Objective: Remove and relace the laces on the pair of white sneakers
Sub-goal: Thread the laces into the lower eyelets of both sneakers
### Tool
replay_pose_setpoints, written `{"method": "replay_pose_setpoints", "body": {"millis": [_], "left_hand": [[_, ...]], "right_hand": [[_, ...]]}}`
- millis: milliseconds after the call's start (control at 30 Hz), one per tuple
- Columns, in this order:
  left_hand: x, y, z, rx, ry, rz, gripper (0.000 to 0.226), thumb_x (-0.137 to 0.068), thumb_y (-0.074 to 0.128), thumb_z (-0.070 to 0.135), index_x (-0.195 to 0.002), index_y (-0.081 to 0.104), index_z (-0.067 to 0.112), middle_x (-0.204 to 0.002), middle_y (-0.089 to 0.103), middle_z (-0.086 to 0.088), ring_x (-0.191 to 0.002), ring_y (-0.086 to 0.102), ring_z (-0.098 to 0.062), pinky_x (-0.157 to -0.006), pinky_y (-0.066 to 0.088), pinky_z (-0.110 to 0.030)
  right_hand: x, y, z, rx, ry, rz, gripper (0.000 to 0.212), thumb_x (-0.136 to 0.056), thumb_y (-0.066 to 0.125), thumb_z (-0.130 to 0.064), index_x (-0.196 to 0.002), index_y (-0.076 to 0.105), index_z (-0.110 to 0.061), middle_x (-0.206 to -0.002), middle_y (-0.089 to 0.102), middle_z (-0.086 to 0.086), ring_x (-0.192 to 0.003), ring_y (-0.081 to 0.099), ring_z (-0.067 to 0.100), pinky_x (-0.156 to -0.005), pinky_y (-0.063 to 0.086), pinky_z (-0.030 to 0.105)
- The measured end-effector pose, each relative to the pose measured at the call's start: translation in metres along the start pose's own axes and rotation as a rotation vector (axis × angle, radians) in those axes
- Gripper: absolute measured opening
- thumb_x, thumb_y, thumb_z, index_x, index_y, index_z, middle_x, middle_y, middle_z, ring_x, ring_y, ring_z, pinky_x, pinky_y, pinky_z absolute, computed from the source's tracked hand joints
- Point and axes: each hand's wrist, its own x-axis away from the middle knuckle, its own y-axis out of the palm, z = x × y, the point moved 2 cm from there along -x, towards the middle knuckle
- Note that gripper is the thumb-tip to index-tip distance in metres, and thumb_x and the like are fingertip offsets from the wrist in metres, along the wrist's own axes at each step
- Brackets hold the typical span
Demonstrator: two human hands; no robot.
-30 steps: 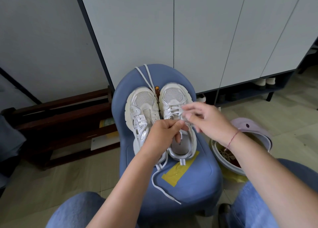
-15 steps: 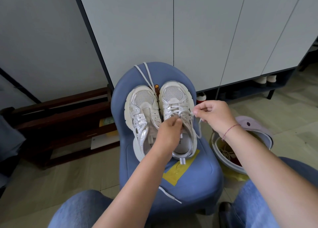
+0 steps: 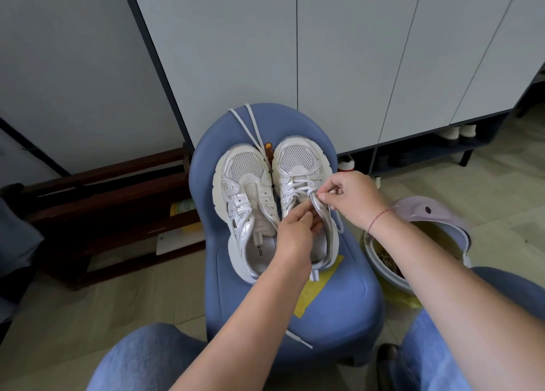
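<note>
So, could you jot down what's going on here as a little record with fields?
Seat: blue padded chair
Shoe one: unlaced white mesh sneaker, on the left
Shoe two: partly laced white mesh sneaker, on the right
Left hand: holds the threaded white lace over shoe two's opening
Right hand: pinches the same lace at shoe two's outer edge
Spare: loose white lace draped over the chair back

We see a blue padded chair (image 3: pixel 339 317) standing on the pale floor (image 3: pixel 147 296), and it carries everything. Two white sneakers sit side by side on its seat, toes toward the backrest: the left sneaker (image 3: pixel 244 184) unlaced, the right sneaker (image 3: pixel 298 160) with a lace (image 3: pixel 298 184) crossing its front. A loose lace (image 3: pixel 250 125) drapes over the backrest and runs down between the toes. A yellow patch (image 3: pixel 312 293) lies at the right heel, and a lace end (image 3: pixel 298 340) rests at the seat's front edge.
</note>
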Motion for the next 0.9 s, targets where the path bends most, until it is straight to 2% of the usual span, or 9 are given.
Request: {"method": "replay_pose_setpoints", "body": {"millis": [167,267,367,467,567,633,700,800,900], "left_hand": [[0.0,0.0,0.004,0.089,-0.036,0.002,0.035,-0.104,0.03,-0.003,-0.117,0.062,0.005,-0.081,0.072,-0.002,-0.067,0.07,-0.005,-0.066,0.056,-0.014],[-0.001,0.003,0.005,0.162,-0.079,0.029,0.029,-0.105,0.036,0.003,-0.117,0.062,0.002,-0.088,0.068,-0.005,-0.077,0.065,-0.011,-0.07,0.055,-0.016],[-0.002,0.003,0.005,0.264,-0.157,0.061,0.022,-0.102,0.047,0.009,-0.093,0.066,0.005,-0.084,0.068,-0.006,-0.08,0.062,-0.014,-0.077,0.051,-0.022],[-0.004,0.0,0.003,0.368,-0.222,0.064,0.021,-0.103,0.046,0.009,-0.096,0.064,0.001,-0.094,0.066,-0.011,-0.087,0.062,-0.018,-0.081,0.05,-0.025],[-0.006,-0.002,-0.001,0.378,-0.233,0.072,0.024,-0.105,0.042,0.008,-0.097,0.063,-0.001,-0.094,0.065,-0.012,-0.086,0.062,-0.019,-0.076,0.052,-0.025],[-0.009,-0.001,-0.001,0.365,-0.229,0.072,0.023,-0.105,0.042,0.008,-0.096,0.063,0.0,-0.091,0.066,-0.01,-0.083,0.062,-0.016,-0.071,0.053,-0.023],[-0.011,0.0,-0.002,0.355,-0.226,0.078,0.021,-0.104,0.045,0.008,-0.096,0.063,0.001,-0.087,0.066,-0.009,-0.078,0.062,-0.014,-0.065,0.056,-0.019],[-0.014,0.005,-0.008,0.384,-0.205,0.116,0.018,-0.1,0.052,0.003,-0.087,0.063,0.001,-0.075,0.056,-0.008,-0.06,0.054,-0.009,-0.056,0.054,-0.014],[-0.014,0.01,-0.012,0.413,-0.183,0.148,0.018,-0.097,0.055,-0.001,-0.082,0.063,0.002,-0.068,0.055,-0.007,-0.047,0.055,-0.005,-0.051,0.052,-0.013]], "right_hand": [[-0.001,0.004,0.005,-0.223,0.061,0.009,0.008,-0.086,0.064,-0.004,-0.088,0.061,-0.011,-0.066,0.065,-0.001,-0.051,0.06,0.001,-0.054,0.046,0.011],[0.0,0.003,0.008,-0.257,0.086,0.016,0.011,-0.087,0.061,-0.002,-0.081,0.065,-0.01,-0.064,0.067,0.001,-0.053,0.063,0.002,-0.054,0.049,0.013],[0.001,0.005,0.009,-0.169,0.07,0.025,0.011,-0.085,0.067,-0.009,-0.077,0.069,-0.018,-0.068,0.068,-0.005,-0.063,0.065,0.007,-0.064,0.05,0.018],[0.001,0.01,0.009,-0.156,0.067,0.042,0.012,-0.082,0.071,-0.012,-0.076,0.068,-0.022,-0.073,0.066,-0.014,-0.072,0.064,0.007,-0.073,0.053,0.024],[0.003,0.013,0.011,-0.206,0.093,0.05,0.01,-0.08,0.074,-0.02,-0.082,0.064,-0.02,-0.08,0.065,-0.009,-0.073,0.061,0.008,-0.076,0.053,0.029],[0.006,0.014,0.013,-0.225,0.104,-0.028,0.026,-0.073,0.079,-0.026,-0.091,0.061,-0.019,-0.091,0.063,-0.006,-0.078,0.059,0.008,-0.077,0.05,0.027],[0.009,0.014,0.014,-0.19,0.096,-0.089,0.035,-0.069,0.082,-0.02,-0.095,0.059,-0.02,-0.098,0.062,-0.004,-0.081,0.059,0.009,-0.081,0.051,0.029],[0.011,0.009,0.017,-0.217,0.085,-0.105,0.033,-0.071,0.079,-0.005,-0.096,0.062,-0.02,-0.09,0.067,-0.003,-0.083,0.065,0.014,-0.087,0.054,0.036],[0.011,0.007,0.02,-0.246,0.069,-0.115,0.03,-0.073,0.077,-0.003,-0.098,0.068,-0.016,-0.09,0.071,-0.001,-0.086,0.068,0.012,-0.09,0.054,0.035]]}}
